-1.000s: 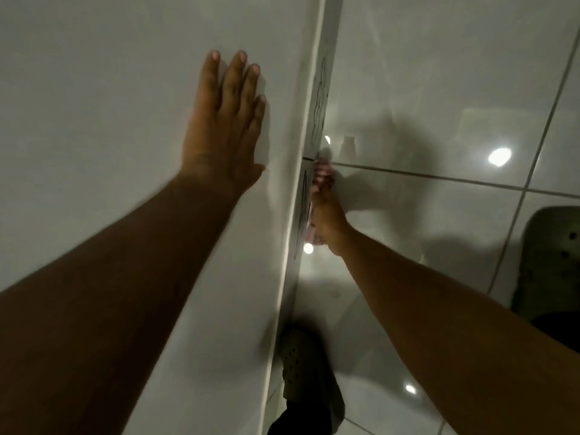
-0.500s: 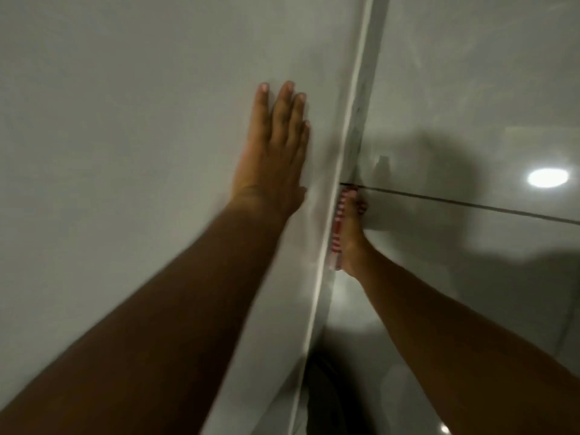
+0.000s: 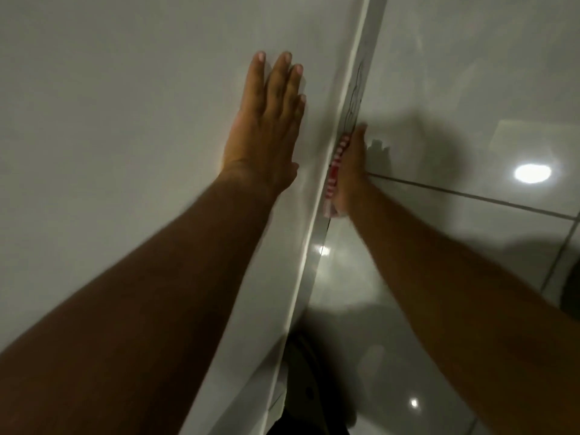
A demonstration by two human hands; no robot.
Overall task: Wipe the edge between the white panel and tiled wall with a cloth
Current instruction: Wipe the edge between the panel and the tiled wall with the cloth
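A white panel [image 3: 125, 120] fills the left half of the head view. Its edge [image 3: 317, 224] runs from upper right to lower middle, with glossy tiled wall [image 3: 470, 73] beyond it. My left hand [image 3: 266, 127] lies flat on the panel, fingers together and extended, holding nothing. My right hand [image 3: 350, 171] presses a red-and-white striped cloth [image 3: 334, 174] against the panel's edge, just above a dark grout line [image 3: 470, 194]. Only a strip of the cloth shows between the hand and the edge.
Faint dark scribble marks [image 3: 354, 92] run along the side face of the panel above my right hand. Ceiling lights reflect in the tiles [image 3: 532, 173]. A dark shape [image 3: 309, 387] sits low in the gap below both forearms.
My right hand and the cloth have slid upward along the edge, from below the grout line to just above it. My left hand stays flat on the panel.
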